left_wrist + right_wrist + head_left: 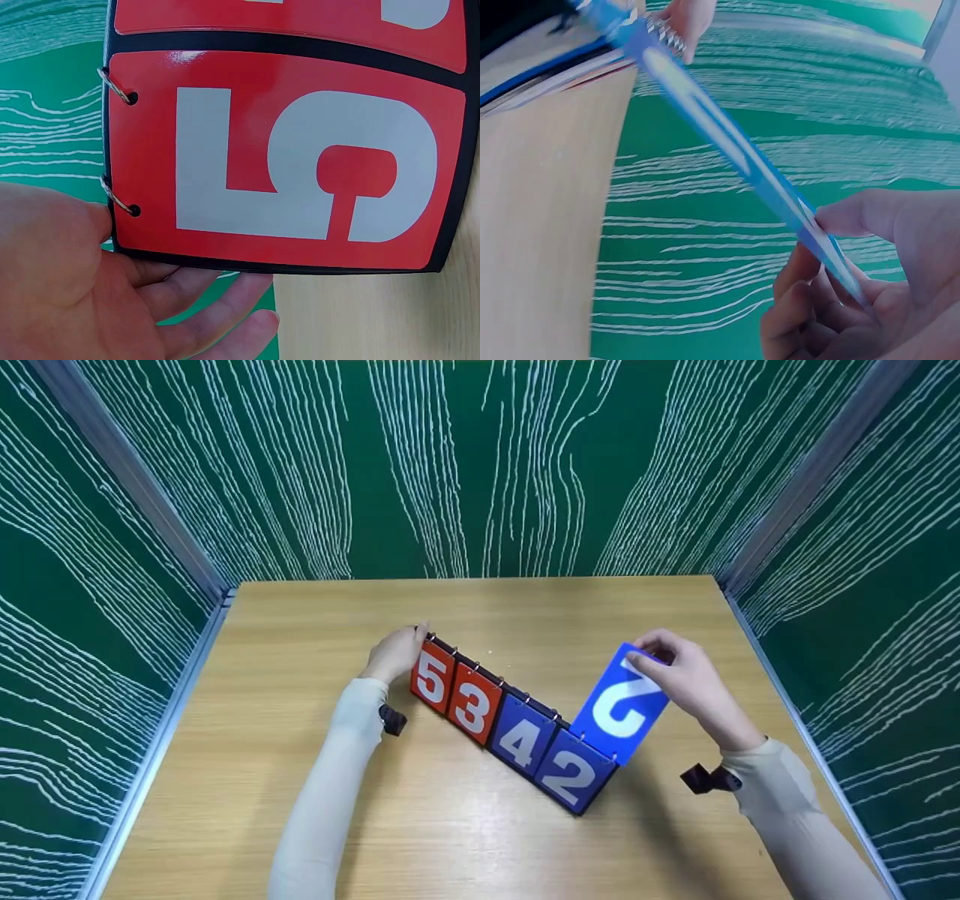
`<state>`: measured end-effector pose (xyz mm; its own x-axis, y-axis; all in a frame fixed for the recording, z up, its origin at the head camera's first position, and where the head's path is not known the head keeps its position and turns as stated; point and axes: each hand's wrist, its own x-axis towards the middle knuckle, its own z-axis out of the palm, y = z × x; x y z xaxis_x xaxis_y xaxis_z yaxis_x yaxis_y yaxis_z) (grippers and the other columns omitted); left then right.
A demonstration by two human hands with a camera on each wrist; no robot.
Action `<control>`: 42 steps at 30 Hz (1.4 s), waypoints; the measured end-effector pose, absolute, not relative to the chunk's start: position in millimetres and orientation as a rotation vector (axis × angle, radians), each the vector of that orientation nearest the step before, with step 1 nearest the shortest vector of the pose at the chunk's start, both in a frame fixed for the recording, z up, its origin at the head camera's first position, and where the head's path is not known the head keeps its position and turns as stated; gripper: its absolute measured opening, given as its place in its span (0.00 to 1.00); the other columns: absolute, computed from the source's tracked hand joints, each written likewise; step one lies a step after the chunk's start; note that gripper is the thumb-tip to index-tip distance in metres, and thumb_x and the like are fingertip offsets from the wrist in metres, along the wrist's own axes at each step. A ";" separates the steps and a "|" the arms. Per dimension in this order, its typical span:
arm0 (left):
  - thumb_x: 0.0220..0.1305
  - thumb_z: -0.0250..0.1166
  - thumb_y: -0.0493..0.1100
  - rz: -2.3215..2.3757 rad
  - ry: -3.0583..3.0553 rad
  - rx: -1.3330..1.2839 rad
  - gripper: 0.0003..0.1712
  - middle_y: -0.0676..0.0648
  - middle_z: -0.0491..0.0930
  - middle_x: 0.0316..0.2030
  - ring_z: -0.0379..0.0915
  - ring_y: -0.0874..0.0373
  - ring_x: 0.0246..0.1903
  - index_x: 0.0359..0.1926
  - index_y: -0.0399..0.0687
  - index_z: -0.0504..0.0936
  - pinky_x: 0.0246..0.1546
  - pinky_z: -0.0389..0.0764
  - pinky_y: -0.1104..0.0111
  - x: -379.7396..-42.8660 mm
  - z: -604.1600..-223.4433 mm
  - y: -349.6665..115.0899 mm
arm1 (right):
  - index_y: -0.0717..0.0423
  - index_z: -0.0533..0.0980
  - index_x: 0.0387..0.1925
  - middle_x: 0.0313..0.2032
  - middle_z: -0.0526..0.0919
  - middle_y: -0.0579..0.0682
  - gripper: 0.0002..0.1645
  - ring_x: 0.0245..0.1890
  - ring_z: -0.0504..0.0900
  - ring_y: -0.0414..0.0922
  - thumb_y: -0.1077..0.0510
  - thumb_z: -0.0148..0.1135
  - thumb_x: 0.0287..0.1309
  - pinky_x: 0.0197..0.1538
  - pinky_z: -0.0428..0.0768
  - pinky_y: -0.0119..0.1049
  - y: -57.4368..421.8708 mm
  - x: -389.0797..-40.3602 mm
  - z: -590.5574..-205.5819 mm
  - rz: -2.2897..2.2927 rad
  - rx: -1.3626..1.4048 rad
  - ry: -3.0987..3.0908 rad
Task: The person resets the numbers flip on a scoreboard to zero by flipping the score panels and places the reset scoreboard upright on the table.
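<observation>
A flip scoreboard [485, 744] lay aslant across the wooden counter [465, 847], its cards facing the person. From left to right it showed a red 5 [431, 677], a red 3 [474, 703], a blue 4 [519, 739] and a blue 2 [571, 777], all with white numerals on a black backing. Metal rings [118, 196] bound the cards along the upper edge.

The left hand [396, 655] had its grip on the far left end, beside the red 5; in the left wrist view its fingers passed behind the backing, near the lower of the two rings as seen there. The right hand [681, 679] was at the other end, its grip pinching a raised blue card [619, 706] between thumb and fingers. That card stood up from the rings above the blue 2, tilted to the right, its white numeral partly hidden by the thumb. The right wrist view caught it almost edge-on and somewhat blurred.

Pale sleeves [326, 802] covered both arms, and a small black device [392, 721] sat at each wrist. Green walls [517, 472] with wavy white lines rose around the counter, with grey metal posts [127, 472] at the corners
</observation>
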<state>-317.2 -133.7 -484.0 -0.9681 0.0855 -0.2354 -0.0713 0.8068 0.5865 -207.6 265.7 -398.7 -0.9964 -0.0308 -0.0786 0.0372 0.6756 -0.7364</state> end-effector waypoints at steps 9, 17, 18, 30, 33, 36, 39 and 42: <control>0.81 0.32 0.64 0.951 2.710 0.002 0.36 0.42 0.79 0.54 0.73 0.46 0.54 0.62 0.45 0.76 0.69 0.67 0.47 -316.0 -484.6 -134.7 | 0.56 0.78 0.49 0.42 0.83 0.55 0.17 0.39 0.78 0.49 0.47 0.61 0.71 0.41 0.78 0.31 245.6 -177.4 -378.1 -1.167 -0.176 2.939; 0.81 0.33 0.65 0.981 2.694 -0.019 0.36 0.43 0.79 0.53 0.73 0.47 0.54 0.62 0.47 0.75 0.69 0.68 0.47 -314.5 -482.7 -133.8 | 0.51 0.80 0.44 0.35 0.82 0.49 0.08 0.32 0.78 0.43 0.53 0.65 0.68 0.34 0.77 0.29 229.6 -151.6 -370.2 -1.147 -0.361 2.987; 0.81 0.33 0.66 0.982 2.694 -0.022 0.36 0.43 0.79 0.53 0.73 0.47 0.54 0.63 0.47 0.75 0.69 0.68 0.47 -314.6 -482.5 -133.6 | 0.50 0.81 0.43 0.34 0.82 0.48 0.06 0.31 0.77 0.42 0.55 0.66 0.67 0.34 0.77 0.29 227.4 -148.4 -370.1 -1.148 -0.387 2.991; 0.82 0.31 0.63 0.932 2.730 -0.003 0.36 0.42 0.80 0.48 0.74 0.48 0.51 0.56 0.45 0.78 0.66 0.70 0.49 -315.3 -482.4 -132.9 | 0.44 0.79 0.38 0.33 0.79 0.37 0.11 0.31 0.76 0.33 0.62 0.71 0.59 0.32 0.77 0.28 202.6 -113.3 -373.7 -1.078 -0.700 2.918; 0.82 0.30 0.63 0.911 2.740 0.005 0.37 0.41 0.80 0.47 0.74 0.48 0.50 0.53 0.44 0.78 0.65 0.70 0.48 -315.3 -482.6 -132.9 | 0.45 0.78 0.38 0.33 0.79 0.38 0.12 0.31 0.76 0.33 0.63 0.71 0.59 0.32 0.78 0.28 197.8 -107.1 -377.3 -1.081 -0.777 2.876; 0.81 0.31 0.64 0.936 2.720 -0.018 0.36 0.42 0.80 0.49 0.74 0.47 0.52 0.56 0.45 0.78 0.67 0.68 0.47 -315.3 -483.2 -132.9 | 0.44 0.75 0.37 0.33 0.78 0.38 0.13 0.32 0.75 0.33 0.62 0.71 0.58 0.32 0.79 0.27 192.9 -101.9 -382.2 -1.069 -0.780 2.819; 0.81 0.32 0.64 0.949 2.707 -0.032 0.36 0.42 0.80 0.51 0.74 0.47 0.53 0.58 0.45 0.77 0.69 0.66 0.46 -315.3 -483.7 -132.6 | 0.44 0.74 0.34 0.31 0.78 0.38 0.14 0.32 0.75 0.33 0.62 0.71 0.57 0.32 0.77 0.27 188.2 -98.3 -389.4 -1.049 -0.794 2.791; 0.81 0.32 0.64 0.944 2.710 -0.028 0.36 0.42 0.80 0.52 0.74 0.46 0.54 0.58 0.44 0.77 0.69 0.67 0.46 -315.7 -484.1 -132.1 | 0.43 0.72 0.32 0.30 0.76 0.37 0.15 0.32 0.74 0.32 0.61 0.72 0.57 0.33 0.76 0.27 184.0 -95.7 -398.6 -1.042 -0.818 2.773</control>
